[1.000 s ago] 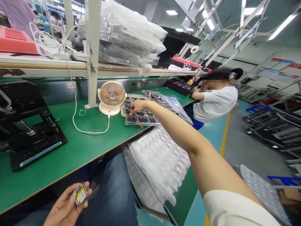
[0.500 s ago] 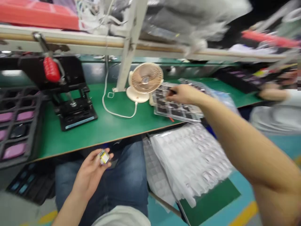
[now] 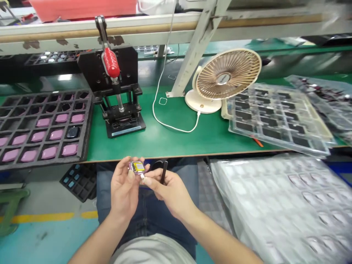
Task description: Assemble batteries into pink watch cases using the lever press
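My left hand (image 3: 125, 185) is closed around an open smartwatch case (image 3: 138, 167) with a purplish rim. Inside the case shows a silver part framed in yellow, probably a battery. Close against its lower right edge is my right hand (image 3: 173, 190), thumb and forefinger pinching a small whitish piece (image 3: 142, 176), too small to name. A slim black stick-like tool (image 3: 164, 172) stands up between the fingers of that same hand. Both hands are above my lap, just in front of the bench edge.
On the green bench (image 3: 129, 148) stand a black press (image 3: 121, 106) with a red handle and a white fan (image 3: 228, 75). A black tray (image 3: 89, 139) of purple watch cases lies left. Clear trays (image 3: 277, 117) of dark parts lie right, above bagged white trays (image 3: 264, 198).
My right hand has come from the clear tray of dark parts to the watch case in my left hand, now pinching a small piece. The view has shifted, bringing the bench closer.
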The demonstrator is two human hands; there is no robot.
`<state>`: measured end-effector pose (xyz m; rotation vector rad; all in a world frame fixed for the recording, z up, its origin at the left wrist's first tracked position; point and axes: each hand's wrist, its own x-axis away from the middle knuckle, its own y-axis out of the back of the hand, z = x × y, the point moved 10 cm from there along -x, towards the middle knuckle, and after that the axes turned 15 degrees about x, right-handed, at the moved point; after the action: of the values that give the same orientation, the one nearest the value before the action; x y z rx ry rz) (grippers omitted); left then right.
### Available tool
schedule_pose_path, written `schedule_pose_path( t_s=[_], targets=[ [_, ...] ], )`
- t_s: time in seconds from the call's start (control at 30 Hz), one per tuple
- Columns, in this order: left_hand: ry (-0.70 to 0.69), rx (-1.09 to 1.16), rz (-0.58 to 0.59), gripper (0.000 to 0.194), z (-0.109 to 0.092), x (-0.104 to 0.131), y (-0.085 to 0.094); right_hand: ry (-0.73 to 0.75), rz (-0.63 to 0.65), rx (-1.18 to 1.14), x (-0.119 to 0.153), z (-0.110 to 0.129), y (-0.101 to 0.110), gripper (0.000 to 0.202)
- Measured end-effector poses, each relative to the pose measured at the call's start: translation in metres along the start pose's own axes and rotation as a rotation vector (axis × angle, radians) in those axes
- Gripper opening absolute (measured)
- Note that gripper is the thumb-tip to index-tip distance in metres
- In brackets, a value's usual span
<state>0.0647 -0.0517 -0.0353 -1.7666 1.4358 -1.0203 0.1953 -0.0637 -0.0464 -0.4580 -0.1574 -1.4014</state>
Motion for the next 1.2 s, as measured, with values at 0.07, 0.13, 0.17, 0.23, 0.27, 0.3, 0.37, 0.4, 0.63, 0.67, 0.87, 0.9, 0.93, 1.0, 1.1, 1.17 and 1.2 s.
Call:
schedule_pose_path(
  t_s=[0.07,0.13,0.17,0.23,0.27,0.3,0.37,0.4,0.63,0.67,0.87,0.9,0.93,1.0,1.1,1.17,1.2],
  targets=[
    [-0.055,-0.023,0.015,0.035,-0.009,0.002,0.000,-0.020,0.023,-0.053,-0.002,-0.004,-0.005,0.036],
    [-0.101,-0.043,0.037,0.033,-0.014,0.003,0.000,-0.019,0.043,-0.081,-0.003,-0.005,-0.009,0.035],
    [-0.120,-0.052,0.047,0.032,-0.015,0.003,0.000,-0.018,0.049,-0.090,-0.003,-0.005,-0.010,0.034],
    [-0.149,-0.066,0.062,0.032,-0.016,0.003,0.000,-0.014,0.055,-0.101,-0.002,-0.005,-0.012,0.032],
    [-0.157,-0.071,0.070,0.032,-0.016,0.003,0.000,-0.012,0.057,-0.104,-0.002,-0.005,-0.013,0.031],
    [-0.161,-0.078,0.080,0.031,-0.016,0.003,0.000,-0.014,0.061,-0.112,-0.001,-0.006,-0.013,0.030],
    [-0.166,-0.093,0.107,0.031,-0.014,0.002,-0.001,-0.027,0.078,-0.141,0.000,-0.006,-0.014,0.030],
    [-0.169,-0.100,0.122,0.031,-0.014,0.002,-0.002,-0.039,0.087,-0.162,0.000,-0.006,-0.014,0.030],
    [-0.208,-0.146,0.210,0.029,-0.013,0.000,-0.009,-0.095,0.119,-0.235,0.000,-0.009,-0.014,0.030],
    [-0.212,-0.149,0.217,0.029,-0.013,0.000,-0.009,-0.085,0.111,-0.222,-0.001,-0.010,-0.013,0.030],
    [-0.213,-0.141,0.220,0.028,-0.013,-0.001,-0.007,-0.027,0.033,-0.198,-0.002,-0.017,-0.012,0.033],
    [-0.212,-0.138,0.218,0.027,-0.013,-0.001,-0.006,-0.021,0.039,-0.203,-0.002,-0.017,-0.014,0.033],
    [-0.212,-0.137,0.218,0.027,-0.014,-0.001,-0.006,-0.016,0.048,-0.206,-0.001,-0.018,-0.016,0.034],
    [-0.211,-0.137,0.226,0.027,-0.014,-0.003,-0.006,-0.006,0.040,-0.201,-0.001,-0.018,-0.017,0.034],
    [-0.217,-0.134,0.241,0.027,-0.014,-0.005,-0.009,0.036,-0.042,-0.126,0.000,-0.016,-0.010,0.035],
    [-0.220,-0.121,0.232,0.028,-0.013,-0.005,-0.010,0.086,-0.115,-0.030,0.001,-0.011,-0.004,0.035],
    [-0.220,-0.115,0.222,0.028,-0.012,-0.004,-0.010,0.113,-0.151,0.022,0.001,-0.009,-0.001,0.034]
  ],
)
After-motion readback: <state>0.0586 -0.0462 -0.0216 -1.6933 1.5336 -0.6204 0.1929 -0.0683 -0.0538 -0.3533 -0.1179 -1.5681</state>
